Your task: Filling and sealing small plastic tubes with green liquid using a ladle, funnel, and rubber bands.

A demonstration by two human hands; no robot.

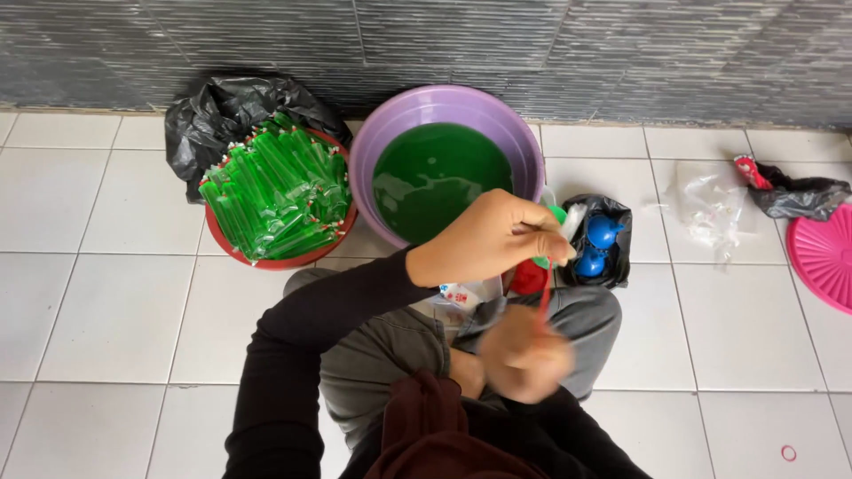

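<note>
White tiled floor [115, 310] under me: purple basin [373, 151] of green liquid by the wall, red tray [284, 261] of green tubes on a black bag [213, 111], pink lid [821, 253] far right, small red band [788, 453].

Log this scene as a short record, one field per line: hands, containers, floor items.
left hand: raised over the lap, fingers pinched on the top of a red band
right hand: lower, blurred, at the band's bottom end
purple basin: holds green liquid, by the wall
red bowl: heaped with green sticks, left of the basin
black bag: behind the red bowl
blue items: in a dark bag right of the basin
pink lid: at the right edge
floor: white tiles
</note>
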